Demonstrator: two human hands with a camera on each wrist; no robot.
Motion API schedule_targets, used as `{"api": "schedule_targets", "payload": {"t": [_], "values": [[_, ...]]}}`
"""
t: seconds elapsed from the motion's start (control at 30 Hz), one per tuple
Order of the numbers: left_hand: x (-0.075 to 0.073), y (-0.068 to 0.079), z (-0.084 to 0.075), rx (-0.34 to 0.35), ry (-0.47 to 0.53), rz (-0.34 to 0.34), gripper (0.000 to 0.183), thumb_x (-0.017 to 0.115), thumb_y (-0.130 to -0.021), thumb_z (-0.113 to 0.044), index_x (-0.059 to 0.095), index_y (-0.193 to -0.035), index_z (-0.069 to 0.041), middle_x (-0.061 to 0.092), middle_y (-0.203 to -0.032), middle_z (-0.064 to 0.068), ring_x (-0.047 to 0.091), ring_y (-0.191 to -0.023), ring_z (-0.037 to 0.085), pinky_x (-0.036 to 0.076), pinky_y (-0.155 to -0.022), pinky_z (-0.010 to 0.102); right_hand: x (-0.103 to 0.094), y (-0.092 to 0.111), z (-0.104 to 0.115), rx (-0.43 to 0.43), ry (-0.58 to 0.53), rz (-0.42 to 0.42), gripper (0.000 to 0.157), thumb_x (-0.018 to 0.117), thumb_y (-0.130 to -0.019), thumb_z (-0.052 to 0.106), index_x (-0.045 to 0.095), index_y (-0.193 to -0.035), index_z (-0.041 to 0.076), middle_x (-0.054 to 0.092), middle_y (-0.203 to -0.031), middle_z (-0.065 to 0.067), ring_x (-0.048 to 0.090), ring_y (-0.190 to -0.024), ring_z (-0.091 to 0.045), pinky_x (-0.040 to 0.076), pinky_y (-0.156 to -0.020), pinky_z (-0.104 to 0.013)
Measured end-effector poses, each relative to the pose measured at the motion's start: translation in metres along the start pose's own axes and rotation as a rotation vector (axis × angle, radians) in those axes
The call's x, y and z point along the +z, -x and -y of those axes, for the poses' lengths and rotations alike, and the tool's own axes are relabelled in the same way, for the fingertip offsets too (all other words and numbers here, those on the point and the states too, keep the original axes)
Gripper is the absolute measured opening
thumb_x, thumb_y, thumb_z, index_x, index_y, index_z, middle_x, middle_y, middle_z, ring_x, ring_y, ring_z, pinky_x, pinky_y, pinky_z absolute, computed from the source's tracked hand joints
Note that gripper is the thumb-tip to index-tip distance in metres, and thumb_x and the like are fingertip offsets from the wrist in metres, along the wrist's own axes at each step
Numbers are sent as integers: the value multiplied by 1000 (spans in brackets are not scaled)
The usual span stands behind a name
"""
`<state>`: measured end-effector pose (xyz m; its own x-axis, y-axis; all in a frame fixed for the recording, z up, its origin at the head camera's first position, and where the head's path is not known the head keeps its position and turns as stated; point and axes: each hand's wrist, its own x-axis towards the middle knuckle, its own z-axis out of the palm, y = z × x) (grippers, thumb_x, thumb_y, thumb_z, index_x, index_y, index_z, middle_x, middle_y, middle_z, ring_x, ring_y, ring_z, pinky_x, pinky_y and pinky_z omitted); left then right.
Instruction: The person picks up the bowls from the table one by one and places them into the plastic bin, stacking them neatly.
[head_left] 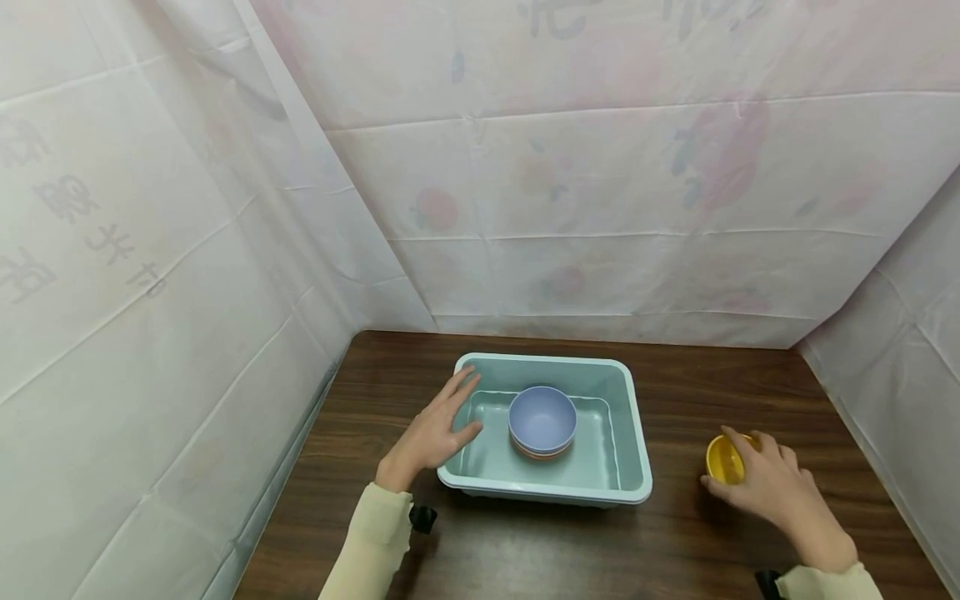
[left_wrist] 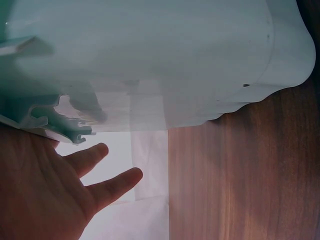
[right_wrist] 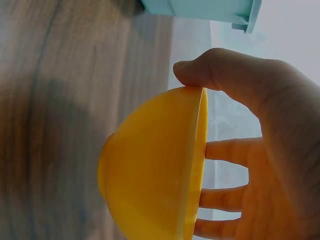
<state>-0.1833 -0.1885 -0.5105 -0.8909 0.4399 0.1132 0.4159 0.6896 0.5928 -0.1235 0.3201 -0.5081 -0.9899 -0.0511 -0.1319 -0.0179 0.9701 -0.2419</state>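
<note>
My right hand (head_left: pixel 780 487) pinches a yellow bowl (head_left: pixel 720 463) by its rim, off to the right of a pale green plastic basin (head_left: pixel 540 490). In the right wrist view the thumb (right_wrist: pixel 215 70) presses the bowl's edge while several fingers reach to its open side; the bowl's rounded base faces the tabletop. Inside the basin sits a small stack of bowls, a periwinkle-blue bowl (head_left: pixel 542 419) on top and an orange edge showing underneath. My left hand (head_left: pixel 427 440) is at the basin's left rim, fingers spread and extended, holding nothing.
The basin stands on a dark wooden table (head_left: pixel 360 500). White sheets with faint fruit prints and lettering hang as a back wall (head_left: pixel 600 208), a left wall (head_left: pixel 150 292) and a right wall (head_left: pixel 915 333) along the table's edges.
</note>
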Motion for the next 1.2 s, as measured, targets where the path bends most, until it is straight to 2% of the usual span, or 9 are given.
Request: {"api": "schedule_targets", "payload": {"t": [0.63, 1.2], "values": [[0, 0, 0, 21, -4, -21, 74, 61, -102, -35, 28, -164, -12, 16, -173, 2, 33, -154, 31, 45, -108, 58, -27, -8, 33, -73, 42, -72, 93, 76, -81, 56, 43, -151, 5, 40, -141, -43, 40, -120, -71, 42, -80, -81], [0, -1, 0, -6, -3, -4, 75, 60, -102, -37, 26, -165, -15, 14, -174, -2, 31, -155, 27, 43, -111, 57, -55, -21, 68, -180, 66, -129, 89, 73, -84, 55, 42, -154, 9, 38, -145, -37, 42, -121, -67, 41, -82, -80]]}}
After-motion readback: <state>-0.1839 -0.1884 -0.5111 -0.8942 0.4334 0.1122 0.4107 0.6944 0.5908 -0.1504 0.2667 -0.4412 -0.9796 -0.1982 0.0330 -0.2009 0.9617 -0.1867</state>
